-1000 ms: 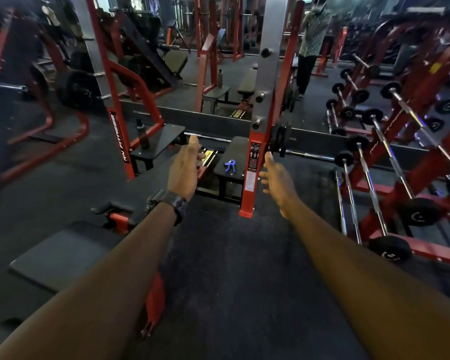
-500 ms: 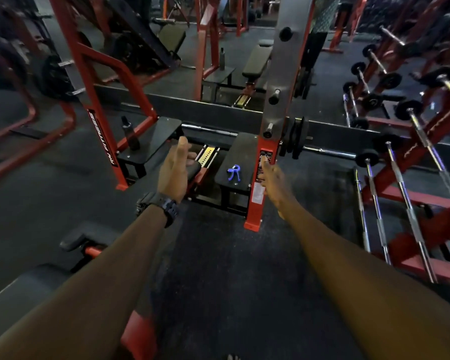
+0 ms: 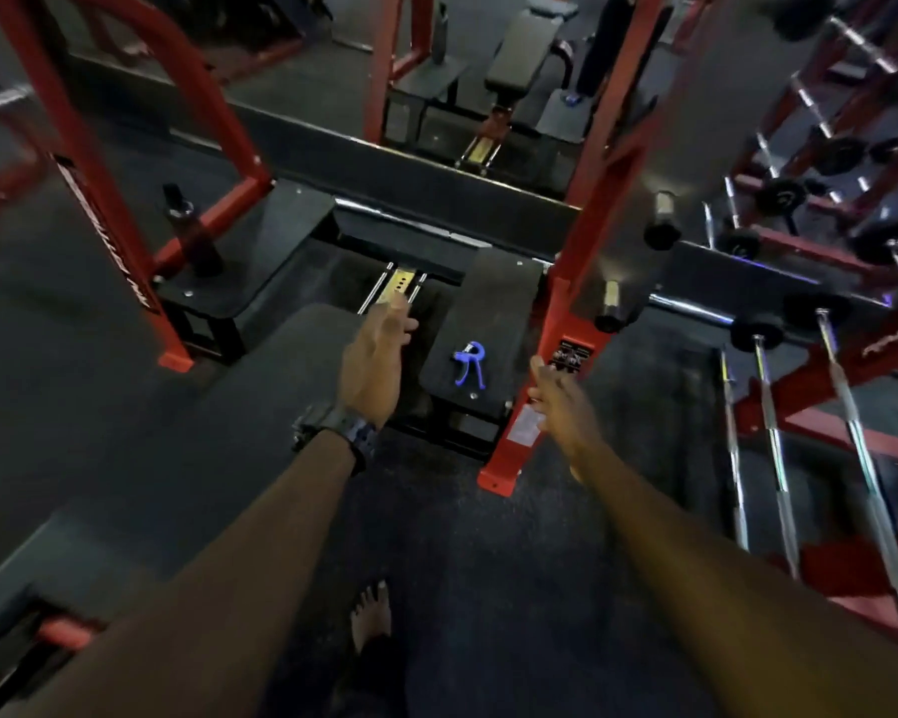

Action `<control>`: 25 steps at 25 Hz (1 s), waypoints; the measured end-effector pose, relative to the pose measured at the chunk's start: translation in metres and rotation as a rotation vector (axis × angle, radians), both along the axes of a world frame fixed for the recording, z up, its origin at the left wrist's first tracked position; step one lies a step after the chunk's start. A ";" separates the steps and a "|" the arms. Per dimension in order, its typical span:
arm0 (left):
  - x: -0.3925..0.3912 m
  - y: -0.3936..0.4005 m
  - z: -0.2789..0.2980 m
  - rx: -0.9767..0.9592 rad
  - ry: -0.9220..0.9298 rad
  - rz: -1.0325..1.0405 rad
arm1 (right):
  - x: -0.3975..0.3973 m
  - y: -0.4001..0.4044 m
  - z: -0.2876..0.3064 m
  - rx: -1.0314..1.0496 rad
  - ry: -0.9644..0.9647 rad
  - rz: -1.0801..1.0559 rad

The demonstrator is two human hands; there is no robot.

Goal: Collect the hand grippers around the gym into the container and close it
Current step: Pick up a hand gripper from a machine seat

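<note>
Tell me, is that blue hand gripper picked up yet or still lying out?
Still out. The gripper lies flat on the black platform, between the open left hand and right hand; neither touches it.

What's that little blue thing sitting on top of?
The blue hand gripper lies on a black platform beside the red upright. Dark frame shows beneath the platform; the floor underneath is hidden.

Left hand (image 3: 372, 365) and right hand (image 3: 561, 406) outstretched, empty, fingers loose.
</note>
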State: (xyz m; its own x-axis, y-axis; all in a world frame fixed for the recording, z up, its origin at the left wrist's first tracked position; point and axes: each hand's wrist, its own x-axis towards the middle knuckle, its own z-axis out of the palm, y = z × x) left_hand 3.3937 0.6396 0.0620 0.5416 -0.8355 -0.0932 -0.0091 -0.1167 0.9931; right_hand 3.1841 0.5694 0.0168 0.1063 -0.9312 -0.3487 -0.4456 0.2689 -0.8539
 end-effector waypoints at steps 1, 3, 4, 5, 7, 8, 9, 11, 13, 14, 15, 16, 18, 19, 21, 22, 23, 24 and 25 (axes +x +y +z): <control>0.018 -0.021 -0.015 0.023 -0.021 -0.010 | 0.017 -0.023 -0.017 0.021 0.022 -0.019; 0.043 -0.055 -0.039 0.044 -0.055 -0.054 | 0.041 -0.060 -0.047 0.055 0.056 -0.051; 0.057 -0.077 -0.055 0.055 -0.043 -0.065 | 0.055 -0.080 -0.064 0.065 0.065 -0.057; 0.070 -0.099 -0.071 0.062 -0.010 -0.071 | 0.069 -0.099 -0.079 0.066 0.067 -0.060; 0.096 -0.144 -0.108 0.075 0.082 -0.044 | 0.091 -0.139 -0.115 0.056 0.075 -0.069; 0.108 -0.168 -0.132 0.091 0.106 -0.032 | 0.100 -0.161 -0.139 0.054 0.087 -0.078; 0.117 -0.188 -0.155 0.105 0.100 -0.027 | 0.109 -0.182 -0.164 0.049 0.113 -0.086; 0.127 -0.216 -0.195 0.121 0.086 -0.009 | 0.122 -0.213 -0.211 0.028 0.190 -0.087; 0.128 -0.244 -0.242 0.117 0.106 -0.002 | 0.126 -0.239 -0.271 0.012 0.250 -0.077; 0.126 -0.257 -0.266 0.120 0.111 -0.010 | 0.126 -0.250 -0.300 0.008 0.302 -0.064; 0.121 -0.271 -0.285 0.126 0.105 -0.027 | 0.126 -0.260 -0.327 0.005 0.373 -0.053; 0.115 -0.283 -0.302 0.138 0.103 -0.051 | 0.126 -0.271 -0.352 -0.006 0.457 -0.050; 0.106 -0.310 -0.333 0.150 0.134 -0.074 | 0.131 -0.290 -0.390 -0.035 0.592 -0.079; 0.102 -0.319 -0.343 0.146 0.141 -0.084 | 0.134 -0.297 -0.402 -0.035 0.637 -0.093; 0.099 -0.333 -0.365 0.150 0.108 -0.097 | 0.142 -0.309 -0.422 -0.033 0.716 -0.086; 0.100 -0.337 -0.374 0.161 0.085 -0.093 | 0.146 -0.313 -0.429 -0.027 0.735 -0.073; 0.102 -0.338 -0.381 0.165 0.079 -0.089 | 0.148 -0.317 -0.435 -0.015 0.736 -0.065; 0.104 -0.339 -0.385 0.164 0.075 -0.091 | 0.149 -0.321 -0.439 0.000 0.719 -0.067; 0.105 -0.339 -0.386 0.169 0.066 -0.093 | 0.148 -0.325 -0.439 0.009 0.709 -0.066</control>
